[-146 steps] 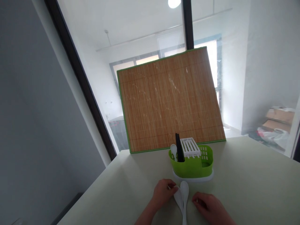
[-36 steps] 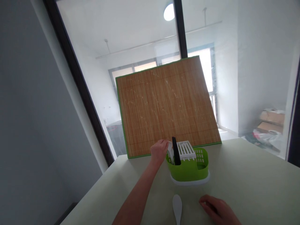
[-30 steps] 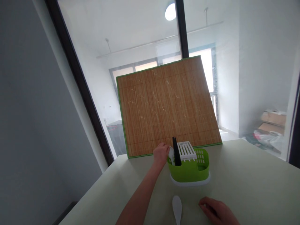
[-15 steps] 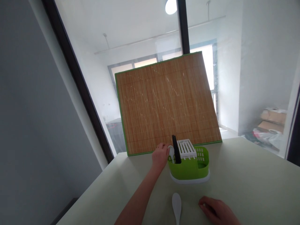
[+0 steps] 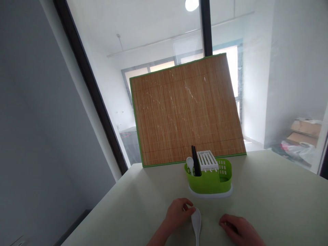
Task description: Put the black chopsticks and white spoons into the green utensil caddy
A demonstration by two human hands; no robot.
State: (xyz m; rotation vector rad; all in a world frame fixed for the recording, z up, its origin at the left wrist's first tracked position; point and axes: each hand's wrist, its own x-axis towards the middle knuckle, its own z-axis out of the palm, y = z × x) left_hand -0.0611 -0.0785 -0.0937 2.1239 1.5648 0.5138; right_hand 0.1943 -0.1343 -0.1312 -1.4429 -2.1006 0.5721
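Note:
My left hand (image 5: 179,212) is at the left side of a white spoon (image 5: 196,220) lying on the pale table, thumb at the spoon's bowl and fingers curved with a gap between them. Right of the spoon, my right hand (image 5: 237,228) rests on the table with its fingers curled; whatever they hold, if anything, is hidden. Beyond both hands stands a green basket (image 5: 207,184) on a white base. A small white spoon (image 5: 190,163) and black chopsticks (image 5: 195,161) stand upright in its left part, beside a white slatted rack (image 5: 207,160).
A bamboo mat (image 5: 187,112) with green edging leans upright against the glass behind the basket. The pale table (image 5: 143,198) narrows toward a grey wall on the left. Boxes and plastic bags (image 5: 304,133) lie beyond the glass at the right.
My left hand has left the small spoon in the basket and come back toward me, down to the spoon on the table. My right hand has hardly moved. The view has shifted slightly.

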